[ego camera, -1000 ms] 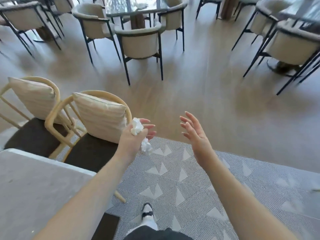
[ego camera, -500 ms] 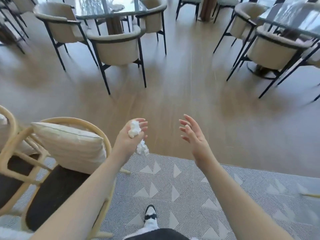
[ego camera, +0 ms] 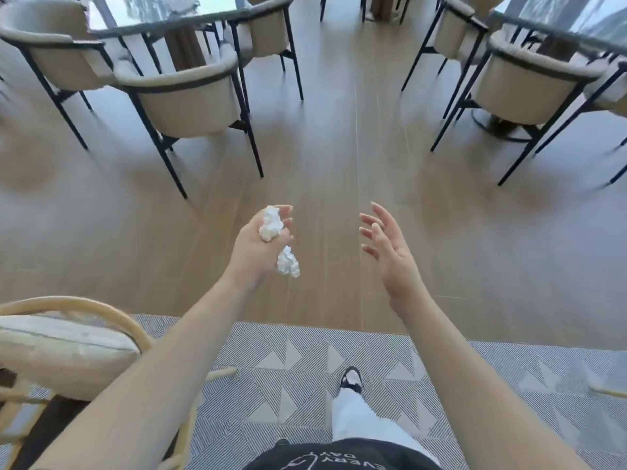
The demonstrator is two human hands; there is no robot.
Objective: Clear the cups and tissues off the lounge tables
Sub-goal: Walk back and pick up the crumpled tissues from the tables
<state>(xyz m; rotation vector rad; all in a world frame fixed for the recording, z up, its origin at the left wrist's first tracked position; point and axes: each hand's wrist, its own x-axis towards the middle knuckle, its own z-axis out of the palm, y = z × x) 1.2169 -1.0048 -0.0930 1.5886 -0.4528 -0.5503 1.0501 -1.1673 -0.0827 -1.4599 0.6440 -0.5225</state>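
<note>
Chairs point(ego camera: 185, 96) flank bare floor point(ego camera: 325, 147) ahead (left hand point(ego camera: 259, 247) grips tissues point(ego camera: 271, 227)).

Patterned rug point(ego camera: 475, 385) on wooden floor point(ego camera: 339, 147)

A single wide-angle view from the person's head looks forward and steeply down, close over both outstretched forearms, across the patterned rug point(ego camera: 305, 361) to wooden floor point(ego camera: 325, 157) beyond.

Bare forearms, black tee point(ego camera: 342, 459) w/ white print, white trousers point(ego camera: 356, 418), blk/white shoe point(ego camera: 351, 378)
</note>
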